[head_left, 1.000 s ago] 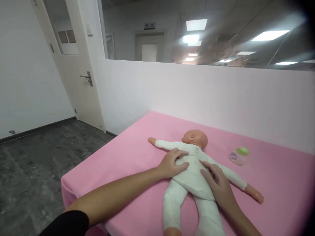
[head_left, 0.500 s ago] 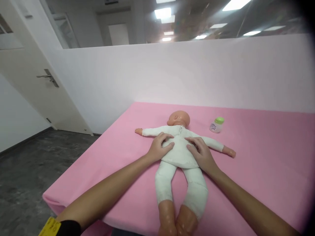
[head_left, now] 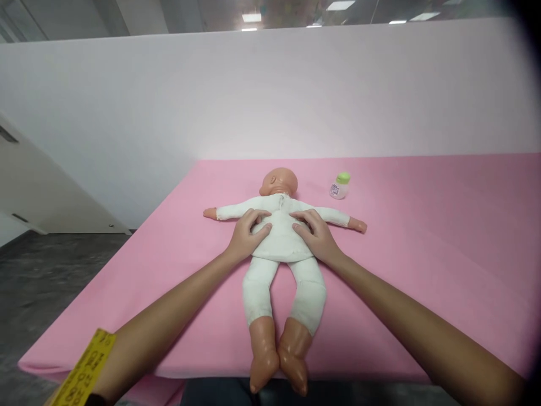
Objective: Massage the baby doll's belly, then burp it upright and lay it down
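A baby doll (head_left: 282, 242) with a white cloth body lies stretched out, apparently face down, its bald head turned to the left and its arms out to the sides. My left hand (head_left: 249, 232) rests on the left side of its back, thumb and fingers apart. Mirroring it, my right hand (head_left: 316, 232) lies on the right side, thumb also apart from the fingers. Both thumbs point inward over the white cloth. The doll's bare feet reach past the near table edge.
Pink cloth (head_left: 401, 270) covers the table. Beyond the doll's right arm stands a small clear bottle (head_left: 338, 187) with a green cap. A white wall (head_left: 296, 96) with glass above it closes off the far side; a door (head_left: 46, 186) is at the left.
My view has tilted down and turned right, so the doll and table appear farther left and higher. Both hands stay on the doll's back, with little visible shift.
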Demonstrator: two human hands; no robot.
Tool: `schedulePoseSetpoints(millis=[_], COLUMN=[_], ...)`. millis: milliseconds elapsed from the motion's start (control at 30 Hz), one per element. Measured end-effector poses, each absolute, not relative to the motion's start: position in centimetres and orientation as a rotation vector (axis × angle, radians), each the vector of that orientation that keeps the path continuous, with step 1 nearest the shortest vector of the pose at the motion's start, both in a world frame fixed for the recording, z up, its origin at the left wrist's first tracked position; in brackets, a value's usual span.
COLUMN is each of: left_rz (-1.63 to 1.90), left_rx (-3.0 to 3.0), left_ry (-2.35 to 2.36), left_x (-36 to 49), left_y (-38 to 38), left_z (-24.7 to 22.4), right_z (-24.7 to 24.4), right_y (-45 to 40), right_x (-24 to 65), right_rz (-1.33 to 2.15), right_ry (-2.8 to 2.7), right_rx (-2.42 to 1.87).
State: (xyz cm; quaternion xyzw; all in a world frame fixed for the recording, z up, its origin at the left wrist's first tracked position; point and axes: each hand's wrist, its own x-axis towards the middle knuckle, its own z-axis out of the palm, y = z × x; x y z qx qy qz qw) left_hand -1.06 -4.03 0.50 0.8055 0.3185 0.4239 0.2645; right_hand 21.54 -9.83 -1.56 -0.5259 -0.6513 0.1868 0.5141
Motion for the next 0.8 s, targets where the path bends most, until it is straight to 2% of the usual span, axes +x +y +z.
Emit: schedulePoseSetpoints(millis=[500,800], left_rz=[1.205,1.140], left_rx=[2.257,2.453], left_ry=[0.840,0.851], left_x=[-0.8,-1.1], left_y=[-4.1,-4.0], left_z=[0.3,0.2], right_z=[-1.0,-0.5], right_y=[-10.6,-10.2], right_x=[21.0,21.3], right_rz=[0.317,0.436], right_ry=[-1.608,-1.582], right_rx=[-1.248,-1.325])
